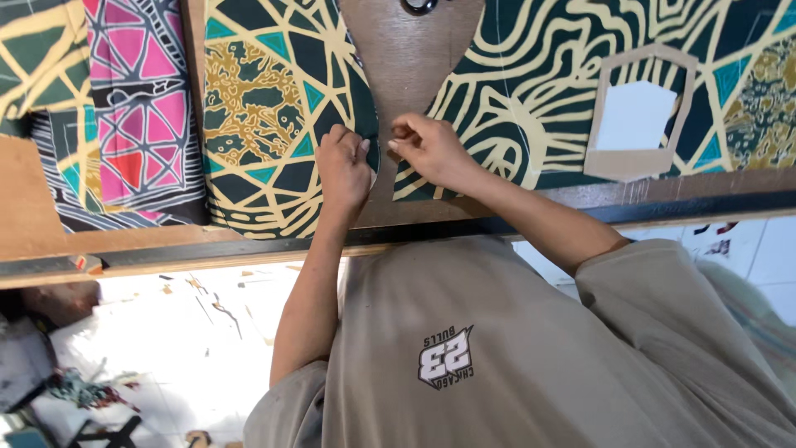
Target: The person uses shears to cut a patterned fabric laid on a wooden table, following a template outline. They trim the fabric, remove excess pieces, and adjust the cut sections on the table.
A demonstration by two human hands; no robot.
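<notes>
Two pieces of dark green cloth with cream lines lie on a brown wooden table, with a gap of bare wood between them. My left hand is curled over the inner edge of the left cloth piece, which has gold and teal patches. My right hand pinches the inner edge of the right cloth piece, which has wavy cream lines. The two hands are close together, almost touching, above the table's near edge.
A cardboard template with a white cut-out window lies on the right cloth. Pink and black patterned cloth covers the table's left part. A dark bar runs along the table's near edge. Scraps litter the white floor below.
</notes>
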